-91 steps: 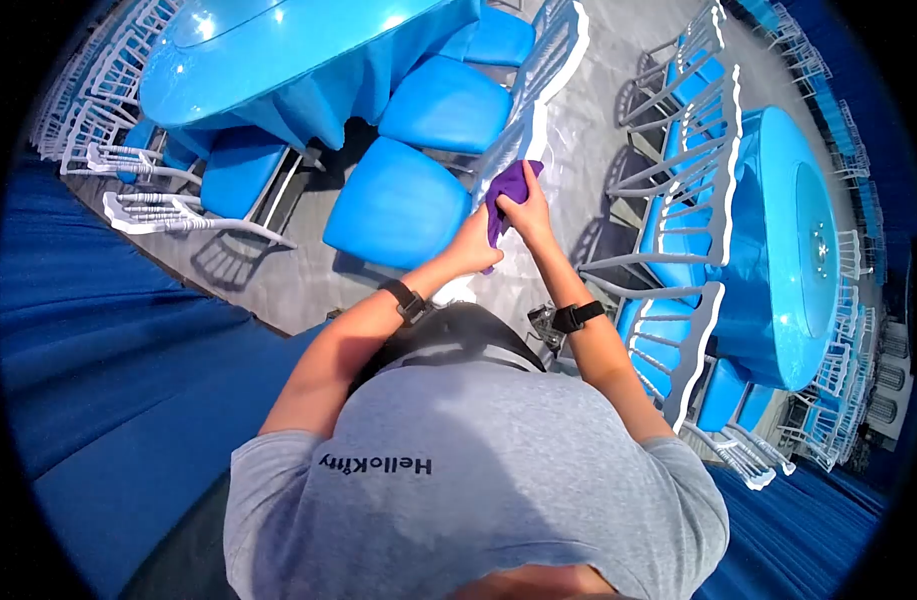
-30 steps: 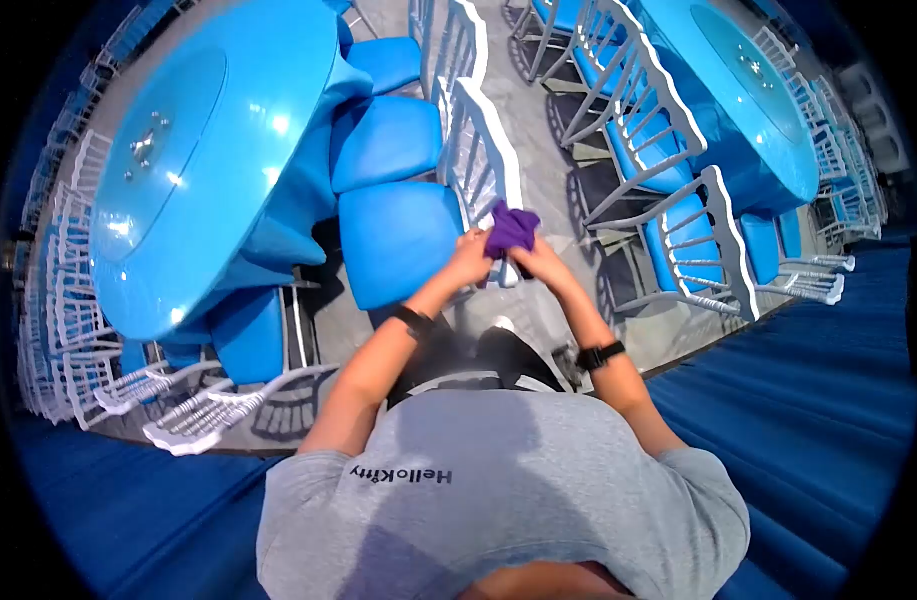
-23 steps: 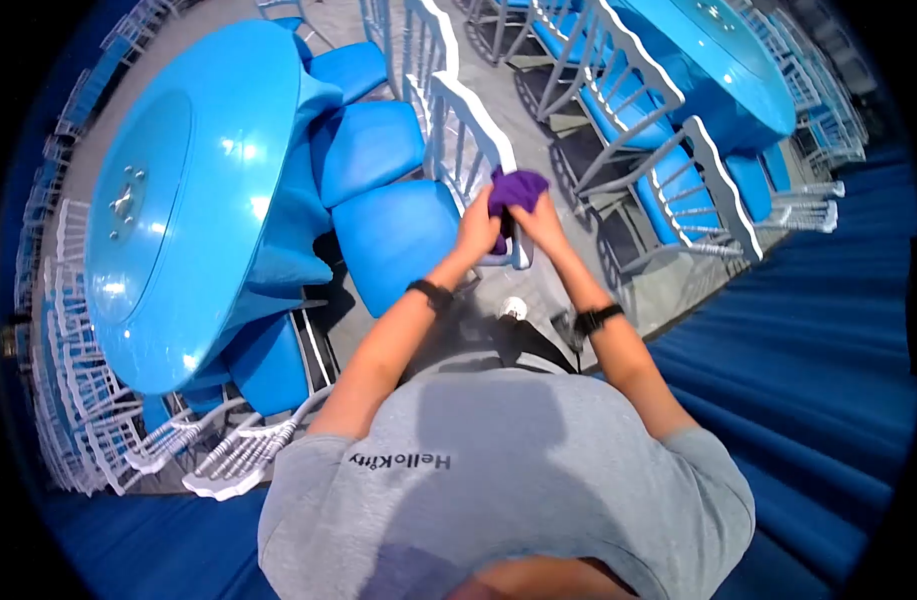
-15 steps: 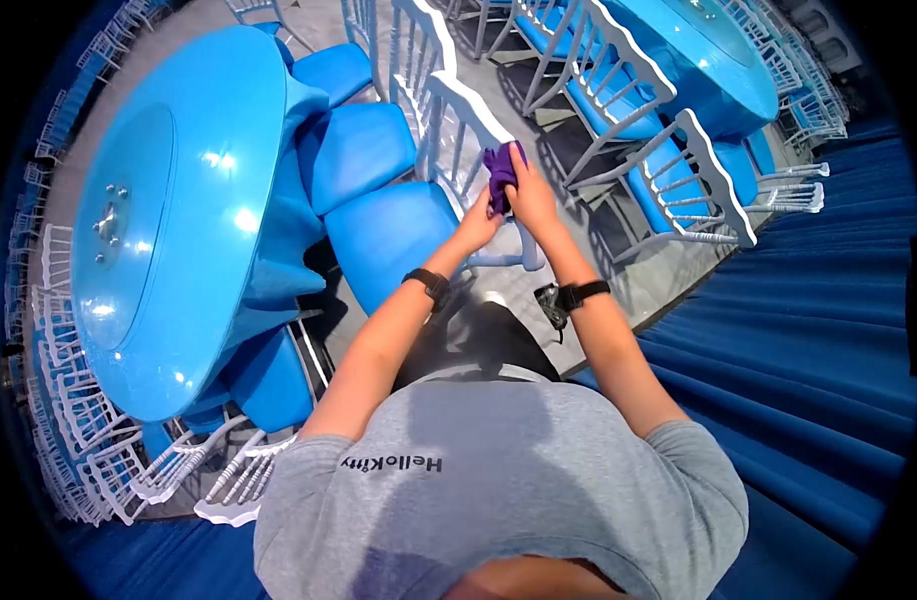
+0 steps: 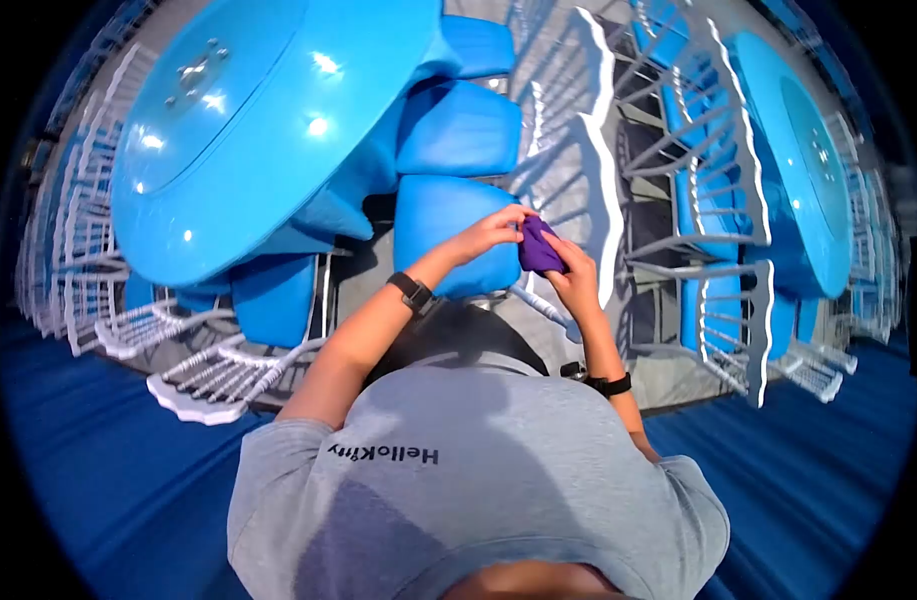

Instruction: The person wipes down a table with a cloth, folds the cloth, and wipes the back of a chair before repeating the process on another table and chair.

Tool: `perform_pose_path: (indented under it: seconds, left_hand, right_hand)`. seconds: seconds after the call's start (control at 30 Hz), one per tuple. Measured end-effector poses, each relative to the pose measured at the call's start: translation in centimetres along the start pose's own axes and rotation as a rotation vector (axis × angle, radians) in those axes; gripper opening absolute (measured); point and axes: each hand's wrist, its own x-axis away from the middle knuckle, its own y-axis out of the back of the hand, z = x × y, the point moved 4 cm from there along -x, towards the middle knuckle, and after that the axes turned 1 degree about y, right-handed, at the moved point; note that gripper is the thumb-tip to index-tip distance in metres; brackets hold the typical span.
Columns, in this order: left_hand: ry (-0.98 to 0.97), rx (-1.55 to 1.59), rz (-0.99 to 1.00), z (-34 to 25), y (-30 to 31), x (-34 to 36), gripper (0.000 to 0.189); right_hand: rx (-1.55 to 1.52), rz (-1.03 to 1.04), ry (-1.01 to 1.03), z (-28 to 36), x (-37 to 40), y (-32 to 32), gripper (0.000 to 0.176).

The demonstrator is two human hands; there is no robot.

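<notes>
A purple cloth (image 5: 542,247), folded into a small bundle, is between my hands in front of my body. My right hand (image 5: 576,277) grips it from the right side. On the other side, my left hand (image 5: 494,232) holds its upper left edge with the fingertips. Beneath the hands is a white chair with a blue seat (image 5: 443,215); its wavy-topped white backrest (image 5: 606,200) rises just right of the cloth. The cloth partly hides the fingertips.
A round table (image 5: 358,75) with a glossy blue cover and raised centre disc stands at the left. More blue-seated chairs (image 5: 458,130) line its side. Another blue table (image 5: 793,170) with white chairs (image 5: 758,200) is at the right. Dark blue drapery (image 5: 128,440) lies behind me.
My view has turned, so the left table sits further right and the right-hand chairs lower. The cloth has come off the chair's top rail area toward me and looks more compactly folded.
</notes>
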Motion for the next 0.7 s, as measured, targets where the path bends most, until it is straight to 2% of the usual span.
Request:
perform_pose_path:
  seconds: [0.07, 0.17, 0.2, 0.23, 0.3, 0.37, 0.43, 0.47, 0.5, 0.57, 0.63, 0.7]
  left_hand:
    - [0.156, 0.148, -0.084, 0.2, 2.8, 1.2, 0.021]
    - [0.115, 0.204, -0.211, -2.8, 5.5, 4.0, 0.026]
    - [0.144, 0.033, -0.278, -2.7, 7.0, 5.4, 0.029]
    - [0.134, 0.038, -0.306, -2.6, 8.6, 6.7, 0.029]
    - [0.035, -0.365, -0.494, -2.7, 12.3, 9.7, 0.024]
    - [-0.030, -0.267, -0.650, -2.1, 16.2, 12.7, 0.016]
    - [-0.009, -0.026, -0.705, -2.0, 19.8, 15.5, 0.011]
    - [0.025, -0.006, -0.733, -2.1, 21.5, 16.8, 0.007]
    - [0.091, -0.019, -0.691, -2.9, 23.3, 18.1, 0.007]
    - [0.072, -0.027, -0.602, -2.3, 27.2, 20.0, 0.008]
    - [0.094, -0.074, -0.591, -4.8, 29.7, 22.1, 0.010]
    - [0.085, -0.304, -0.529, -7.2, 32.3, 23.7, 0.012]
  right_hand:
    - [-0.159, 0.039, -0.064, 0.7, -2.4, -1.7, 0.050]
    - [-0.441, 0.125, -0.152, 1.3, -5.8, -5.5, 0.049]
    - [-0.437, 0.134, -0.100, 1.6, -6.7, -7.1, 0.051]
    - [-0.368, 0.201, -0.095, 2.4, -7.7, -8.4, 0.054]
    - [-0.388, 0.261, -0.038, 3.2, -9.2, -12.2, 0.057]
    - [-0.377, 0.284, -0.007, 4.4, -10.7, -15.6, 0.059]
    - [-0.328, 0.452, -0.007, 6.3, -12.0, -19.5, 0.059]
    - [-0.324, 0.500, 0.047, 6.9, -12.6, -21.5, 0.053]
    - [-0.319, 0.479, 0.036, 7.5, -13.6, -23.4, 0.053]
    - [-0.615, 0.595, -0.446, 7.6, -14.4, -27.4, 0.049]
    - [-0.702, 0.581, -0.485, 8.5, -15.6, -30.8, 0.042]
    - [-0.743, 0.713, -0.457, 11.0, -17.6, -34.0, 0.043]
